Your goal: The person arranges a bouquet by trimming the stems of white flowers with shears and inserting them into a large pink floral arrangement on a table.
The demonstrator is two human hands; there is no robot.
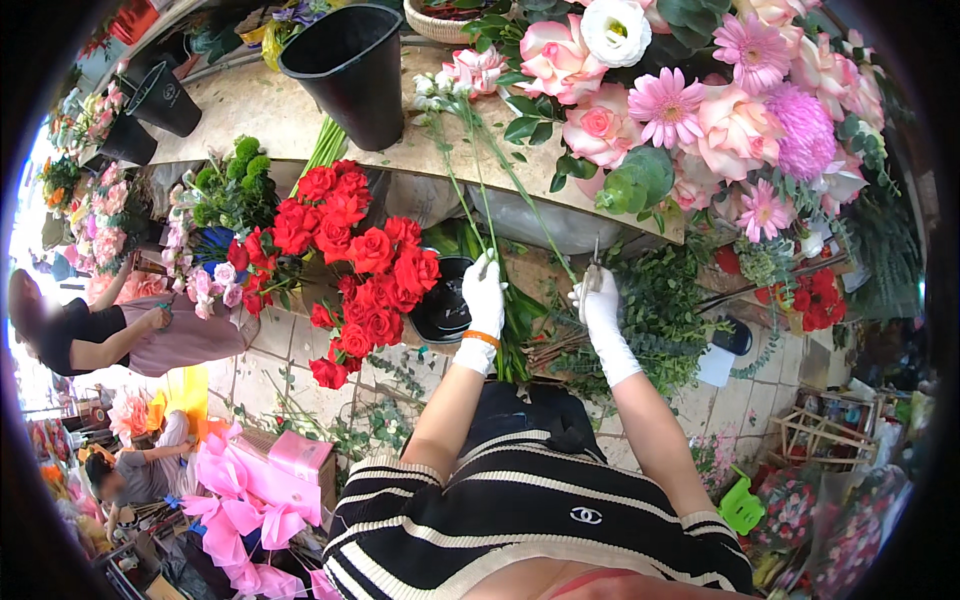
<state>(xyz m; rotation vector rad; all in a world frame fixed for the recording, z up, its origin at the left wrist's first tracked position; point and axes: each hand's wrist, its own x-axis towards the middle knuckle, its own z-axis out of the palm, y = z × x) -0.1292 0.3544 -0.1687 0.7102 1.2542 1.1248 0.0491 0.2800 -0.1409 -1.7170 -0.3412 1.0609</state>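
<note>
On the wooden bench (pixel 560 165) lies a small bunch of white-budded flower stems (pixel 432 92), their long green stalks reaching over its front edge. My left hand (pixel 485 300), in a white glove, is closed around the lower ends of some stalks. To its right, my gloved right hand (pixel 600 299) grips a pair of cutting shears (pixel 597 252), the narrow tip pointing away from me. One stalk slants down to the fingertips of this hand; whether they touch it I cannot tell. Below the left hand hang long green leaves (pixel 513 340).
Red roses (pixel 372 250) crowd the left beside a black bowl (pixel 443 300). A black bucket (pixel 345 80) stands on the bench; a large pink arrangement (pixel 700 115) fills its right. Leafy eucalyptus (pixel 655 320) lies right of my hands. Two people (pixel 85 335) are at the far left.
</note>
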